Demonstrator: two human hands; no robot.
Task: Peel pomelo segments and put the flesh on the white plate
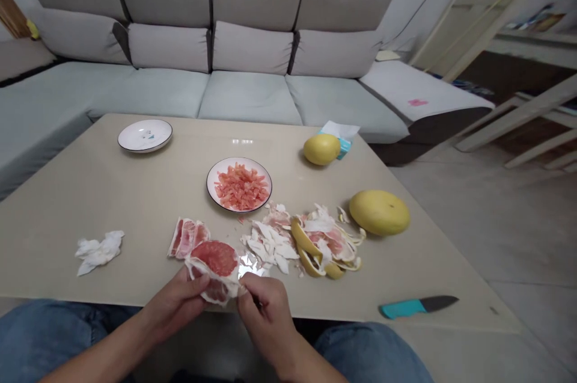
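One red pomelo chunk (217, 259) sits between the half-curled left hand (180, 297), holding its left side, and the right hand (265, 306), pinched closed on its right edge.

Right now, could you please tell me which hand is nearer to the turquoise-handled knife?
Right: the right hand is left of the knife; the left hand is farther left.

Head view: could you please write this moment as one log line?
left hand: holds red fruit piece | right hand: pinches its white edge | plate: red pulp | knife: lies on table
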